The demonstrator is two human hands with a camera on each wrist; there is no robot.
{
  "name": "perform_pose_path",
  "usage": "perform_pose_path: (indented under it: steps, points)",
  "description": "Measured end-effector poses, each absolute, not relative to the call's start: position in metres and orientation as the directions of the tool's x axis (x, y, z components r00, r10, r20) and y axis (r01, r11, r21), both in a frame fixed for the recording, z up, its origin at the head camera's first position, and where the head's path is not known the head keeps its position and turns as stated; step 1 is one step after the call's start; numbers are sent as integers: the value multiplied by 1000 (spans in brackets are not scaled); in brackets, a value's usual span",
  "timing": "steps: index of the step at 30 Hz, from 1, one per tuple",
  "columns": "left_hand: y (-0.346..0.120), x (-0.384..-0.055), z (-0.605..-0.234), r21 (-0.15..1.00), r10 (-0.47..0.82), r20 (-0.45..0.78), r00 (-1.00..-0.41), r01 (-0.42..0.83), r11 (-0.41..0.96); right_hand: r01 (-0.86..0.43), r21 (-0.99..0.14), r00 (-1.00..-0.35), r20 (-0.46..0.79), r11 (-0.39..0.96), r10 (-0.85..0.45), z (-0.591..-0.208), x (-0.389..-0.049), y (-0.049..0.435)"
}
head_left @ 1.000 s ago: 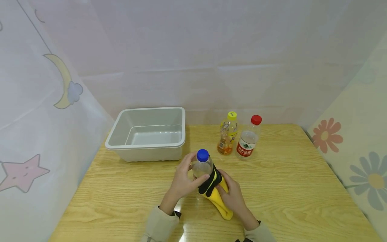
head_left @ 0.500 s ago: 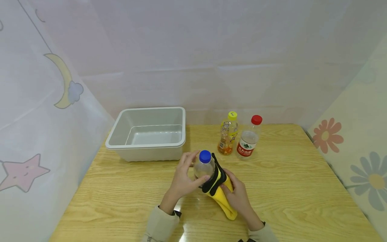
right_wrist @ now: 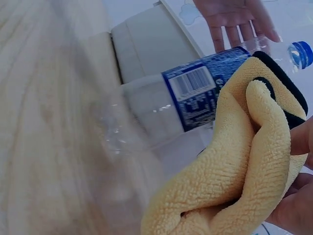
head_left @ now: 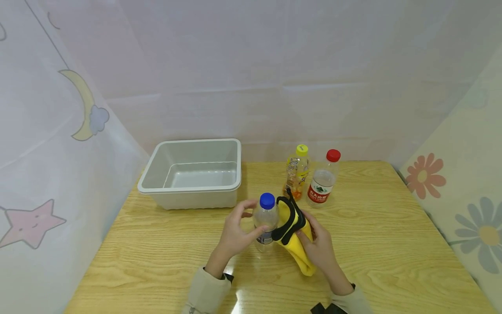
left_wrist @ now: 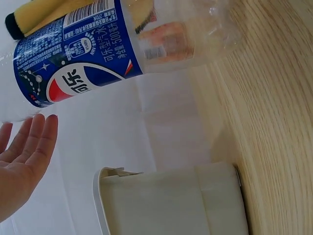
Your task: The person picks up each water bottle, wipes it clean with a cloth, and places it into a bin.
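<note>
My right grip (head_left: pixel 319 248) holds the yellow cloth (head_left: pixel 299 256), my left grip (head_left: pixel 236 232) loosely spread around the blue-capped bottle (head_left: pixel 266 216), its wiping seemingly begun, unfinished.

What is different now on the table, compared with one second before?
The right hand, holding the yellow cloth, moved rightward, baring more of the blue-capped bottle, including its label. That bottle shifted slightly right. The left hand stays beside it; the grey box, yellow-capped bottle and red-capped bottle stayed put.

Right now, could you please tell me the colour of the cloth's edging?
Black edging, best seen in the head view.
</note>
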State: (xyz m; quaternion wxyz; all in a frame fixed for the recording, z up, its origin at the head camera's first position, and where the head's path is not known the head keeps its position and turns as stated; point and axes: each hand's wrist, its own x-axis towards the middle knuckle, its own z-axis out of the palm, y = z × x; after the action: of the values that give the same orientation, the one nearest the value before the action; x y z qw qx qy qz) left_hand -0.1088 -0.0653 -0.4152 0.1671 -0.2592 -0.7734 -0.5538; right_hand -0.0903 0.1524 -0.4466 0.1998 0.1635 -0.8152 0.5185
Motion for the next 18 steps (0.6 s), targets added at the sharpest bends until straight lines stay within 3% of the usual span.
perform_pose_path:
  steps: [10, 18]
  points:
    - [-67, -95, -383, 716, 242, 592, -768, 640, 278, -542, -763, -830, 551, 354, -84, -429, -96, 158]
    - [-71, -109, -413, 694, 262, 637, -725, 687, 214, -588, -723, -800, 586, 363, -130, -419, -98, 153]
